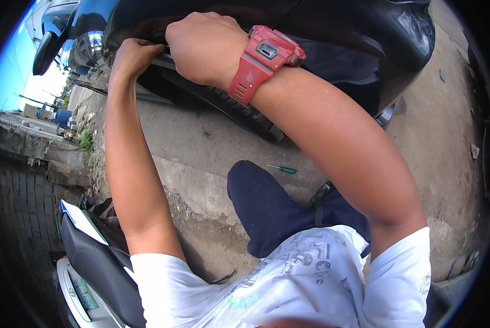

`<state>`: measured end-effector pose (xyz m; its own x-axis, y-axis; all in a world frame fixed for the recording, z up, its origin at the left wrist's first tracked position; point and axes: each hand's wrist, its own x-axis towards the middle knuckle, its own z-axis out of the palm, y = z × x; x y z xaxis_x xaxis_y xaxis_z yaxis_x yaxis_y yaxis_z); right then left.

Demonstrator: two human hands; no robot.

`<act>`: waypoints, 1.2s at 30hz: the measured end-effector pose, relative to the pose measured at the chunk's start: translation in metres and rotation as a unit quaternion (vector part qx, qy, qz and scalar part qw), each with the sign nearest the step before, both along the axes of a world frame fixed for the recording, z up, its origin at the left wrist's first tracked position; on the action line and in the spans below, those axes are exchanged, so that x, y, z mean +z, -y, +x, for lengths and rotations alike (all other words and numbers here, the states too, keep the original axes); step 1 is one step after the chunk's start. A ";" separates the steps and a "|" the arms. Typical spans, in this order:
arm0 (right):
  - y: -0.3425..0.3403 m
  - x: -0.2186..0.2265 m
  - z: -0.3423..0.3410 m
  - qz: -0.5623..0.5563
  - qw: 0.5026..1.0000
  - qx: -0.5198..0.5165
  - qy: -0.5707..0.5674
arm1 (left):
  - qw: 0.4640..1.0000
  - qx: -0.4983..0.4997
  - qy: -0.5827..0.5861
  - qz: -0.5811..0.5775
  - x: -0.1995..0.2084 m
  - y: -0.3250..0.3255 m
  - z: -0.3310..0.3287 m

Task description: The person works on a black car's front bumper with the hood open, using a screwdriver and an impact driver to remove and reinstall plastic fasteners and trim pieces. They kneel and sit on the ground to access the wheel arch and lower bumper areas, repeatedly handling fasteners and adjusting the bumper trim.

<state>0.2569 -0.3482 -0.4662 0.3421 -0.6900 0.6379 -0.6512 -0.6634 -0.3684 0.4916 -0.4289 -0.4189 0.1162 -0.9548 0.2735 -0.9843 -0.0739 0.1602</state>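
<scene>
My left hand (136,56) is at the fender edge of a dark car (332,19), its thumb and fingers pinched together at the wheel arch. What they pinch is too small to make out. Close beside it, my right hand (205,48) is curled with its back toward me, above the tyre (253,117). Its fingertips, and anything in them, are hidden behind the hand. A red watch (267,51) is strapped round my right wrist.
A screwdriver with a green handle (287,170) lies on the concrete ground (187,180) in front of my knee. To the lower left stands a motorcycle with a black seat (100,270). A low concrete wall (34,142) runs along the left.
</scene>
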 end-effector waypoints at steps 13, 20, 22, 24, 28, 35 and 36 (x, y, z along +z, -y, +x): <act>-0.007 -0.061 -0.004 0.043 0.984 0.017 0.170 | 1.000 0.003 -0.021 0.018 0.005 -0.008 -0.010; -0.010 -0.059 -0.011 -0.005 0.991 0.009 0.133 | 1.000 0.008 0.010 0.014 0.003 -0.005 -0.010; -0.008 -0.057 -0.008 -0.014 0.993 0.007 0.118 | 0.999 0.018 0.023 0.013 0.003 -0.003 -0.008; -0.007 -0.056 -0.004 -0.020 0.994 0.002 0.106 | 0.999 0.033 0.030 0.005 0.002 -0.002 -0.008; -0.006 -0.058 -0.002 -0.060 0.993 -0.002 0.105 | 0.999 0.032 0.019 -0.007 0.000 -0.003 -0.010; 0.009 -0.060 -0.009 -0.144 0.990 0.010 -0.003 | 0.998 0.035 0.017 -0.043 -0.004 -0.009 -0.016; 0.012 -0.060 -0.010 -0.156 0.988 0.015 -0.016 | 0.998 0.033 0.017 -0.049 -0.005 -0.010 -0.017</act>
